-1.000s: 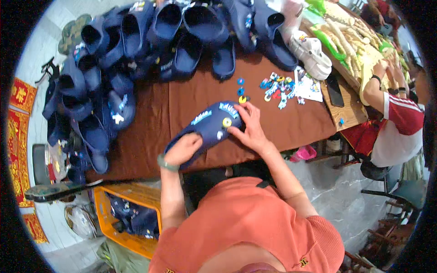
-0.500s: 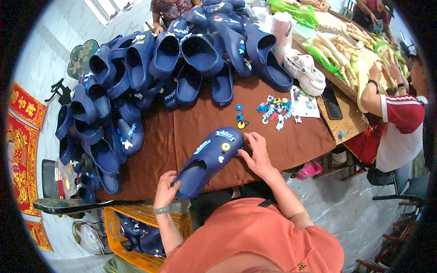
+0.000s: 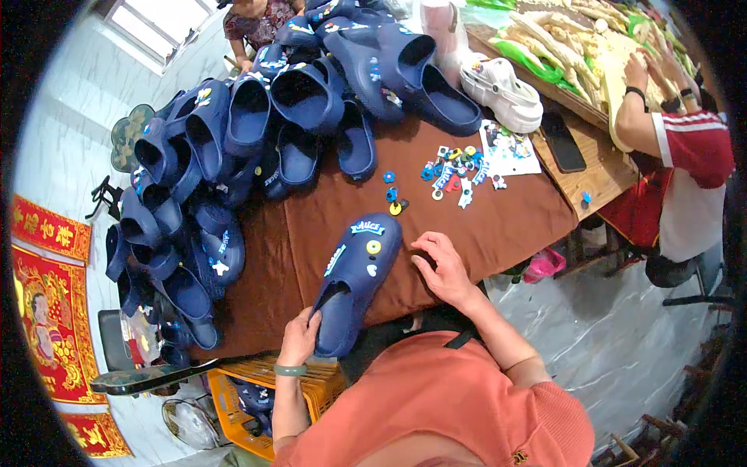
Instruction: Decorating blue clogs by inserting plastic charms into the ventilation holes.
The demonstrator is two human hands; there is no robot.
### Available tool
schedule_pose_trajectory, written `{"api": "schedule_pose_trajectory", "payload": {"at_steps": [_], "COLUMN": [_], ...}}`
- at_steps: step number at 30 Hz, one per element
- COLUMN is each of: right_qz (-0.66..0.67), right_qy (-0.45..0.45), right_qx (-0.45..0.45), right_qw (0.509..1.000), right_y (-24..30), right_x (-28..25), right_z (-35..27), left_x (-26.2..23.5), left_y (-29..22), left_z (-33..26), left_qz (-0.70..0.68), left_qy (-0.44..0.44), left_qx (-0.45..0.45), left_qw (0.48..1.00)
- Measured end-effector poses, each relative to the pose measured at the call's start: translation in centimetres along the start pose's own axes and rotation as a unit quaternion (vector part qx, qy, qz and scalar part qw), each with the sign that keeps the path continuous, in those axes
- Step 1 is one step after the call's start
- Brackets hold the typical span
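A navy blue clog (image 3: 356,289) with several shoe charms on its upper lies at the front of the brown-clothed table (image 3: 498,241), toe pointing away from me. My left hand (image 3: 299,339) grips its heel end, thumb at the opening's rim. To the right of the clog, my right hand (image 3: 442,272) is off it, fingers apart and slightly bent, nothing visible in them. Past the toe lie a few loose charms (image 3: 391,194). Farther right is a pile of colourful charms (image 3: 455,173) beside a white printed sheet (image 3: 510,148).
Many navy clogs (image 3: 307,97) are heaped along the far and left sides. A white clog (image 3: 502,93) and a phone (image 3: 563,144) are at the right. An orange crate (image 3: 226,409) holding clogs stands below. A person (image 3: 692,148) works at the neighbouring table; another stands at the back.
My right hand has come away from the clog's toe. In my left hand the clog has turned, its toe now pointing more straight away from me. The whole view has shifted slightly.
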State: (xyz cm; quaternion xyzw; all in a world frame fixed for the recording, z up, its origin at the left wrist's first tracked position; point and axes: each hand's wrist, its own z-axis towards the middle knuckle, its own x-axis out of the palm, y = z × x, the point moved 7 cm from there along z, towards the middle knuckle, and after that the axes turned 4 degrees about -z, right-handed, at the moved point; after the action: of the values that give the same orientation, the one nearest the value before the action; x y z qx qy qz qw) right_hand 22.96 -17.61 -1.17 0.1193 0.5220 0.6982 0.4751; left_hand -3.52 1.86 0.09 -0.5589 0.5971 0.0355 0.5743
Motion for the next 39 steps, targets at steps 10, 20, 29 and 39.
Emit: {"api": "schedule_pose_trajectory", "payload": {"at_steps": [10, 20, 29, 39], "right_qz": [0.038, 0.042, 0.036, 0.031], "right_qy": [0.015, 0.029, 0.009, 0.03], "right_qx": [-0.033, -0.074, -0.06, -0.048], "right_qw": [0.999, 0.996, 0.998, 0.998], "right_y": [0.0, 0.7, -0.3, -0.9], "right_x": [0.2, 0.4, 0.4, 1.3], "right_z": [-0.3, -0.3, -0.7, -0.9], "left_x": [-6.1, -13.8, -9.0, -1.6], "left_y": [-15.3, -28.7, -30.3, -21.7], "left_z": [4.6, 30.3, 31.6, 18.4], "left_qz": [-0.327, -0.328, -0.202, -0.084], "left_qy": [-0.047, -0.142, -0.115, -0.111], "left_qx": [0.134, 0.304, 0.123, 0.355], "left_qw": [0.934, 0.883, 0.965, 0.924]}}
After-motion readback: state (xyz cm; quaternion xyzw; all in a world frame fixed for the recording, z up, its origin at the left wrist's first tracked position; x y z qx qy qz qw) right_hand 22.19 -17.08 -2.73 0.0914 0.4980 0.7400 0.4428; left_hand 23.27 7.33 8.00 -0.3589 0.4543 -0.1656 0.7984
